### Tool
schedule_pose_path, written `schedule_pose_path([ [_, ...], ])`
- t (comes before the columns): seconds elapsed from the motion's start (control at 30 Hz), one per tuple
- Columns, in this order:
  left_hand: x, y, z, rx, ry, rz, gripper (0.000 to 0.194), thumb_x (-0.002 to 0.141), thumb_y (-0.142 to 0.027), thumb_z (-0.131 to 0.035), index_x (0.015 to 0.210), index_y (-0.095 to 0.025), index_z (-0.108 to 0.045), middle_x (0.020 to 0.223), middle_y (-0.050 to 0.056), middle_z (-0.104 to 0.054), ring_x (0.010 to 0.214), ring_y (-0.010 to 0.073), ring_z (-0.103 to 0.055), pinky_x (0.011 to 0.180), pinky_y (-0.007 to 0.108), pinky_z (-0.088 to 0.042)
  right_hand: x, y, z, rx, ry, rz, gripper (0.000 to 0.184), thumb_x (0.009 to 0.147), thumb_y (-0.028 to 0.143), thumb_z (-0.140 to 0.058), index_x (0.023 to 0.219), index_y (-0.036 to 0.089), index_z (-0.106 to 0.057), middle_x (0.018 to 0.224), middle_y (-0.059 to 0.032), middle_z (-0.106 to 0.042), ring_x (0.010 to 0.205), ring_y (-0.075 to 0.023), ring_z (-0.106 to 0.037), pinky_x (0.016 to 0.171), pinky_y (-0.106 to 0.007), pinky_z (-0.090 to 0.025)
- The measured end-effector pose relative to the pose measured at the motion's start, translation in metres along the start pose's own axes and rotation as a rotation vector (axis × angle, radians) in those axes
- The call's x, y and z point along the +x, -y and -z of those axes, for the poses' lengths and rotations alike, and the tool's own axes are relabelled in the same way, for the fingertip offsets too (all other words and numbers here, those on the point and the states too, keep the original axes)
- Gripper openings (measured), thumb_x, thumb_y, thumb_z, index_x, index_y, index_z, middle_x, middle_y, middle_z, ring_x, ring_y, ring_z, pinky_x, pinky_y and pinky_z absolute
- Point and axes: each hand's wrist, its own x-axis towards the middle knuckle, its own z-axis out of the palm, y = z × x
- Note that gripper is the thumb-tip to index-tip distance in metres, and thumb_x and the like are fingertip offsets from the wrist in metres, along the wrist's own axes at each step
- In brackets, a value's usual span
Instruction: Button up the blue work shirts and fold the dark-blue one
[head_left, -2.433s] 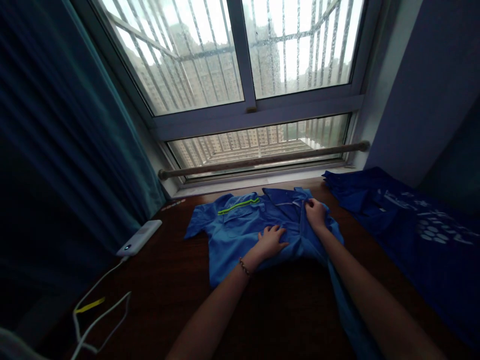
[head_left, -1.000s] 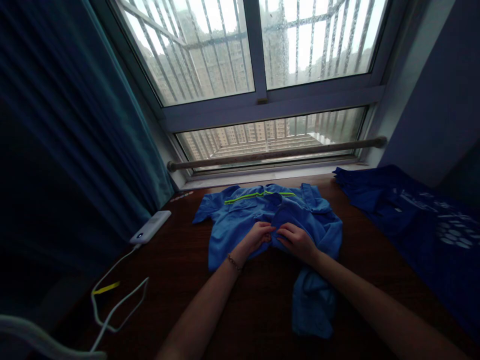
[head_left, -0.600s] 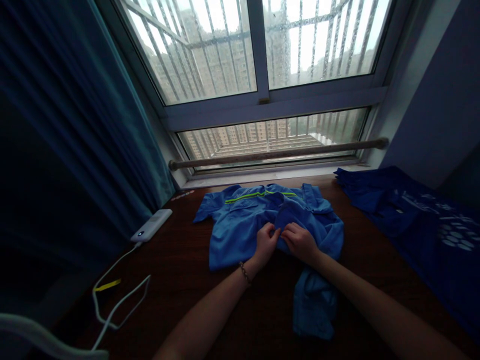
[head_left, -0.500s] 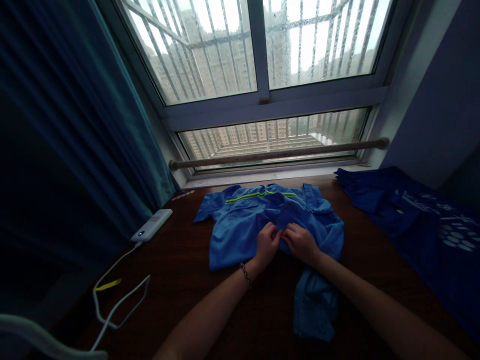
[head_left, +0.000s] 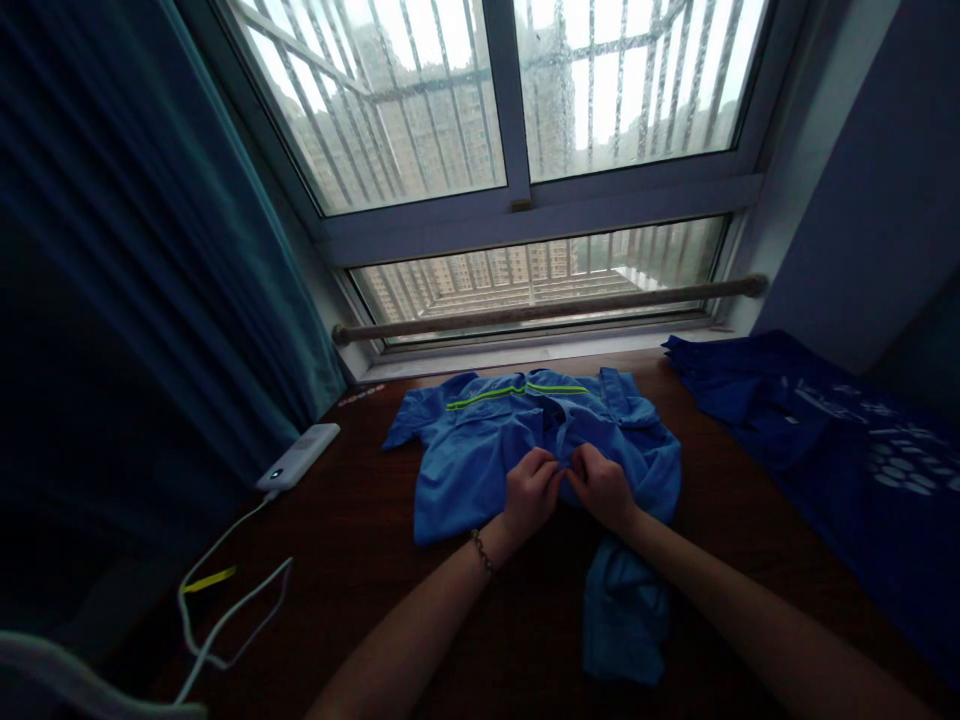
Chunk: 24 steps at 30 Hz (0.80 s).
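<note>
A light blue shirt (head_left: 472, 450) with a yellow-green stripe across the chest lies on the dark wooden table (head_left: 352, 560) below the window. My left hand (head_left: 529, 492) and my right hand (head_left: 601, 488) meet at the shirt's front opening, both with fingers pinched on the fabric edges. My left wrist wears a thin bracelet. Part of the shirt (head_left: 626, 610) trails toward me under my right forearm.
A white power bank (head_left: 298, 456) with a white cable (head_left: 225, 610) lies at the left. A dark blue printed garment (head_left: 825, 430) covers the table's right side. A teal curtain (head_left: 150, 250) hangs left. A rod (head_left: 540, 310) runs along the barred window.
Earlier my hands lay apart on the shirt, the right near the collar. They have come together at the front opening and pinch the fabric a little farther up.
</note>
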Motion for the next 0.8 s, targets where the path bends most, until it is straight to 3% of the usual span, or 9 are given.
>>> schedule_pose_path([
  [0.17,-0.006,-0.001,0.0,0.022,0.072,-0.144,0.014,0.081,-0.014,-0.043,0.072,-0.016,-0.054,0.073,0.005,-0.052,0.065,0.0118,-0.048,0.059,0.024,-0.041,-0.004,0.0,0.0,-0.109,0.063,0.114,0.013,0.081,0.019,-0.038,0.072,0.016,-0.047,0.066,-0.0044,-0.054,0.059,-0.0147,-0.051,0.055,-0.025,-0.031],
  [0.27,-0.006,-0.008,0.0,-0.036,0.074,-0.099,0.013,0.082,-0.015,-0.042,0.086,-0.017,-0.054,0.085,0.006,-0.054,0.075,0.0126,-0.051,0.065,0.025,-0.045,-0.003,-0.001,0.0,-0.049,0.048,0.111,0.015,0.08,0.019,-0.037,0.07,0.016,-0.047,0.064,-0.0047,-0.054,0.058,-0.0151,-0.05,0.054,-0.025,-0.031],
  [0.4,0.003,-0.011,0.004,-0.058,0.063,0.022,0.041,0.082,-0.025,-0.046,0.121,-0.016,-0.036,0.115,0.013,-0.046,0.104,0.0187,-0.049,0.081,0.031,-0.046,0.015,-0.002,0.017,0.268,-0.164,-0.165,0.021,0.084,0.026,-0.036,0.073,0.015,-0.051,0.065,-0.0025,-0.055,0.059,-0.0135,-0.049,0.057,-0.024,-0.034],
  [0.5,0.01,-0.002,0.007,0.048,0.189,0.082,0.053,0.077,-0.033,-0.054,0.124,-0.019,-0.035,0.122,0.011,-0.043,0.105,0.0211,-0.048,0.083,0.034,-0.044,0.037,-0.004,0.044,0.482,-0.383,-0.381,0.027,0.083,0.036,-0.041,0.069,0.016,-0.052,0.064,0.0001,-0.053,0.06,-0.0122,-0.047,0.057,-0.023,-0.035],
  [0.6,0.014,0.011,0.009,0.21,0.284,0.16,0.037,0.075,-0.031,-0.057,0.11,-0.021,-0.051,0.106,0.008,-0.055,0.089,0.0201,-0.053,0.075,0.033,-0.043,0.055,-0.007,0.074,0.693,-0.521,-0.507,0.03,0.078,0.042,-0.047,0.063,0.017,-0.049,0.059,0.003,-0.049,0.056,-0.01,-0.043,0.051,-0.02,-0.033],
  [0.7,0.019,0.019,0.013,0.207,0.198,0.221,0.014,0.079,-0.028,-0.051,0.081,-0.018,-0.06,0.078,0.006,-0.059,0.077,0.0187,-0.05,0.072,0.032,-0.038,0.067,-0.012,0.096,0.941,-0.596,-0.6,0.031,0.073,0.046,-0.052,0.064,0.017,-0.048,0.054,0.0052,-0.046,0.048,-0.0077,-0.039,0.045,-0.019,-0.03],
  [0.8,0.026,0.021,0.022,-0.074,0.107,0.33,0.032,0.081,-0.037,-0.046,0.058,-0.015,-0.054,0.061,0.002,-0.051,0.063,0.0135,-0.045,0.063,0.027,-0.035,0.072,-0.018,0.108,1.072,-0.608,-0.68,0.034,0.066,0.047,-0.059,0.06,0.018,-0.043,0.047,0.0075,-0.041,0.04,-0.0059,-0.034,0.039,-0.019,-0.027],
])
